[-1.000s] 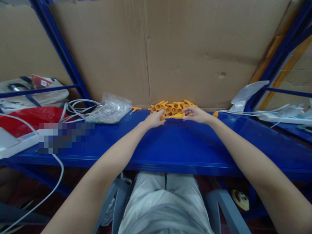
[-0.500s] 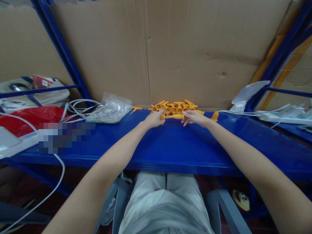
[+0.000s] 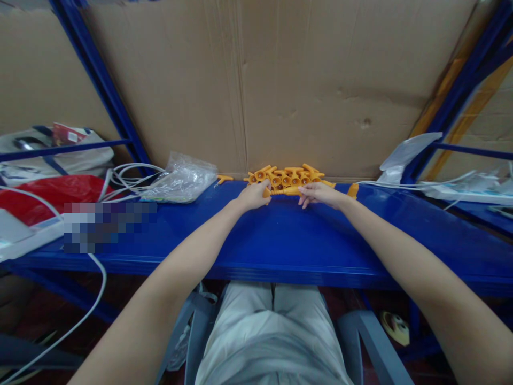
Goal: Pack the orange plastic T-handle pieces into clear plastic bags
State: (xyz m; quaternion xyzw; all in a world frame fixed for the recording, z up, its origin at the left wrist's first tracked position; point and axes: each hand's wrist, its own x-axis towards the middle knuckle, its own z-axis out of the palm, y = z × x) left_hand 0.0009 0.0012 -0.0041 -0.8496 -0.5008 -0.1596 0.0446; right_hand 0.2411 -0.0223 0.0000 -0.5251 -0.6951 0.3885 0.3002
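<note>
My left hand is closed around the left end of an orange plastic corkscrew, which lies level just above the blue table. At its right end, the thumb and fingertips of my right hand pinch the same piece. Behind both hands sits a pile of similar orange corkscrews, several of them with round, bell-shaped openings facing me. Off to the left lies a separate orange handle with a metal spiral at its end. An orange bell-shaped sleeve stands upright right of my right hand.
A clear plastic bag and white cables lie on the left of the blue table. Cardboard walls the back. Blue posts rise at both sides. A red bag lies far left.
My right hand has shifted very slightly left along the corkscrew. The left hand stays in place, and the pile has not moved.
</note>
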